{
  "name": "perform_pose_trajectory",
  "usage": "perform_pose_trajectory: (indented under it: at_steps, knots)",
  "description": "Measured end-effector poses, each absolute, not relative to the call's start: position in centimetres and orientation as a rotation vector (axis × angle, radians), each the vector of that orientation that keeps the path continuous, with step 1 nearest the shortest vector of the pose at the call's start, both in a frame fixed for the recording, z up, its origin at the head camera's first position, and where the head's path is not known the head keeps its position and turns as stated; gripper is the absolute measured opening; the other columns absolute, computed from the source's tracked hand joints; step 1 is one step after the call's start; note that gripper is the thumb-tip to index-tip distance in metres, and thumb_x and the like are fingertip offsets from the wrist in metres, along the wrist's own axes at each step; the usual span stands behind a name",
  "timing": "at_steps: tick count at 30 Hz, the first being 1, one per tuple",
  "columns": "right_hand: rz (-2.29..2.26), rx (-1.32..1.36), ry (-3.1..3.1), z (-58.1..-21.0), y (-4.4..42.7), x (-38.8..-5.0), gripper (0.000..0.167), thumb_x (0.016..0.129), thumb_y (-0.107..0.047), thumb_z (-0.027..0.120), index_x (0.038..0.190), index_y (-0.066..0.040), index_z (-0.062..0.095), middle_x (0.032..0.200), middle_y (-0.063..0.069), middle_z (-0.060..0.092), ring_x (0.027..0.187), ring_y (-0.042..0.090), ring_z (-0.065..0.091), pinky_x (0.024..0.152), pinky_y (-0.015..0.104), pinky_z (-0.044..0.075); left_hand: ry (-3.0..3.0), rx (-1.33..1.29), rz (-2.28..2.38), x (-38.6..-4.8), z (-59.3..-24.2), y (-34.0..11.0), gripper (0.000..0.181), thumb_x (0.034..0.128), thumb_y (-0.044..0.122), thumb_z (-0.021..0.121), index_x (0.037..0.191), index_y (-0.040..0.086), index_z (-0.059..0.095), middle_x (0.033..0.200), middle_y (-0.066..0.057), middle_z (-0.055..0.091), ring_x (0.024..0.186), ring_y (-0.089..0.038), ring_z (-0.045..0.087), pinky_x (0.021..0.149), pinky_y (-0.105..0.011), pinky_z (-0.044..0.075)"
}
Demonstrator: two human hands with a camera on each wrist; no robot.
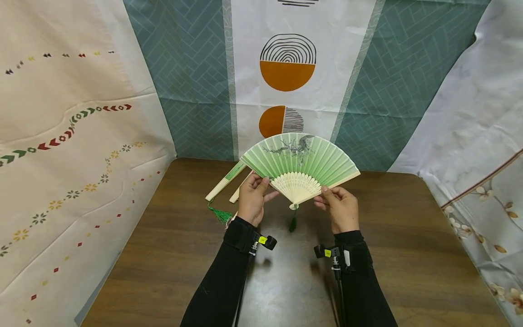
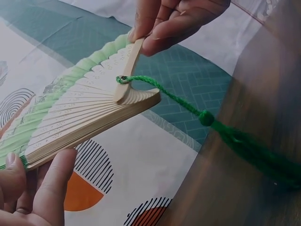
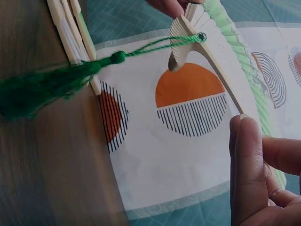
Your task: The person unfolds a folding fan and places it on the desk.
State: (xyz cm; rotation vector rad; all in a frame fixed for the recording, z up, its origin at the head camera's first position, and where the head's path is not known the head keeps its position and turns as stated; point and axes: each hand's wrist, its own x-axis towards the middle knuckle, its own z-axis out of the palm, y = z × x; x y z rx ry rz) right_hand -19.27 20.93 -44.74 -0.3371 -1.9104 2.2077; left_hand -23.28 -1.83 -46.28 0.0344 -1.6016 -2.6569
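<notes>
A green folding fan [image 1: 300,154] with pale slatted ribs and a dark branch print is spread wide above the table. My left hand [image 1: 252,198] pinches its left edge, and my right hand [image 1: 340,208] pinches the outer rib on the right. In the left wrist view, the left thumb and fingers [image 2: 56,176] hold a stack of ribs still bunched together. A green tassel [image 3: 51,84] hangs from the fan's pivot. Seen from the right wrist, the right thumb and fingertips [image 3: 249,136] grip the end stick [image 3: 221,77].
Folded fans lie on the wooden table [image 1: 163,254] behind my left hand, one a green-and-cream fan [image 1: 224,182] with a green tassel [image 1: 222,215]. A patterned cloth [image 1: 196,81] hangs along the table's back edge, with pale cloths at both sides.
</notes>
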Motion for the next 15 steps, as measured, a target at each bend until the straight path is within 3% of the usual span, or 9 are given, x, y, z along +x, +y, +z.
perform_pose_trajectory:
  at_steps: [10,15]
  knots:
    - [2.218,-0.350,-1.823,-44.70,20.81,-19.25,0.019,0.116,-0.009,0.066,0.117,0.010,0.063,0.082,-0.008,0.076,0.073,0.004,0.079,0.074,0.020,0.070,-1.464,0.049,-2.715,-23.25,-46.14,-1.41,0.019,0.1162,-0.005,0.057,0.133,-0.006,0.065,0.110,-0.002,0.066,0.107,-0.013,0.068,0.082,-0.032,0.074]
    - [2.265,-0.362,-1.729,-44.76,20.83,-19.40,0.015,0.115,-0.007,0.067,0.119,0.007,0.062,0.083,-0.006,0.076,0.072,0.005,0.080,0.073,0.019,0.070,-1.381,0.082,-2.741,-23.20,-45.98,-1.32,0.009,0.1162,-0.004,0.057,0.117,-0.001,0.066,0.106,-0.003,0.063,0.102,-0.014,0.064,0.081,-0.033,0.075]
